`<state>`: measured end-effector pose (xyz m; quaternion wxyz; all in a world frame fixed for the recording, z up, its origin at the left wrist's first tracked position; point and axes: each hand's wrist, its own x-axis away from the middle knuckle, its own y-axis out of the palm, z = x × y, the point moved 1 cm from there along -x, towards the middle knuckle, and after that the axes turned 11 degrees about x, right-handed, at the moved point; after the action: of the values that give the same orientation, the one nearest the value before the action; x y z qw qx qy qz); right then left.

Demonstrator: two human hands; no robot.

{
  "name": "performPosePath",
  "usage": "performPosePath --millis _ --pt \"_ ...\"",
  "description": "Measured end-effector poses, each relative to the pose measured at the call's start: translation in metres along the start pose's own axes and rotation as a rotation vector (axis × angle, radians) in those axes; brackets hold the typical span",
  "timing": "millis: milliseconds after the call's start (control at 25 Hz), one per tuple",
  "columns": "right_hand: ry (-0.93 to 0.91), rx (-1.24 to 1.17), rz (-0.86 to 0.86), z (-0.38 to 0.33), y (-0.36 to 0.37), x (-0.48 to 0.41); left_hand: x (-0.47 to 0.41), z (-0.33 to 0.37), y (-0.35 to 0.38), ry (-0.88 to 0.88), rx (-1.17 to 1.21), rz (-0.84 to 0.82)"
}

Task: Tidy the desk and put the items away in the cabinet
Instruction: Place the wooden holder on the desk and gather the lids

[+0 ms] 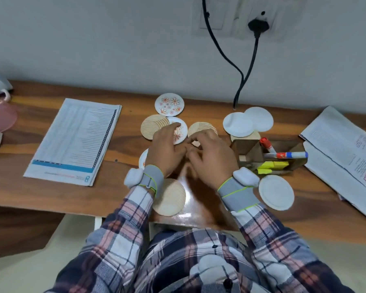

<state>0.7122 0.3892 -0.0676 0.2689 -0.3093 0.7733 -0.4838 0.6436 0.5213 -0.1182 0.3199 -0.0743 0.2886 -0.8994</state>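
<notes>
Coasters [202,126] lie partly hidden under left hand [165,150] and right hand [212,163].

On the folded white newspaper [344,157] at the right, a red headline, "FLAME OF CONFLICT", is read; the small print on the left white-and-blue printed sheet [74,140] cannot be made out.

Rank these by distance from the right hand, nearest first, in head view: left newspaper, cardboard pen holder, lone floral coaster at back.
1. cardboard pen holder, just right of the right hand.
2. floral coaster, farther back, slightly left.
3. left newspaper, far off to the left.
</notes>
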Motion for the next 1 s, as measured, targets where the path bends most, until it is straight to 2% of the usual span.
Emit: performPosePath --millis 80,160,320,440,640,720,840,1000 --pt "0.034 0.054 -0.147 -0.004 0.025 -0.012 -0.019 -0.019 -0.010 0.005 -0.270 -0.097" --pt "0.098 0.155 -0.285 -0.005 0.046 -0.027 -0.031 -0.042 -0.015 -0.098 -0.461 -0.192" --pt "0.099 0.291 -0.439 -0.001 0.067 -0.048 -0.030 -0.073 -0.033 -0.255 -0.437 -0.059" --pt "0.050 0.347 -0.467 -0.004 0.078 -0.054 -0.024 -0.075 -0.038 -0.279 -0.467 -0.019" --pt "0.064 0.224 -0.398 0.006 0.068 -0.044 -0.032 -0.056 -0.028 -0.296 -0.433 0.067" --pt "0.103 0.157 -0.360 0.006 0.058 -0.042 -0.041 -0.042 -0.018 -0.245 -0.432 0.056" --pt "0.123 0.129 -0.255 0.008 0.034 -0.045 -0.059 -0.013 0.007 -0.078 -0.403 -0.034" --pt "0.198 0.093 -0.055 0.030 -0.016 -0.043 -0.081 0.031 0.049 0.118 -0.339 -0.237"
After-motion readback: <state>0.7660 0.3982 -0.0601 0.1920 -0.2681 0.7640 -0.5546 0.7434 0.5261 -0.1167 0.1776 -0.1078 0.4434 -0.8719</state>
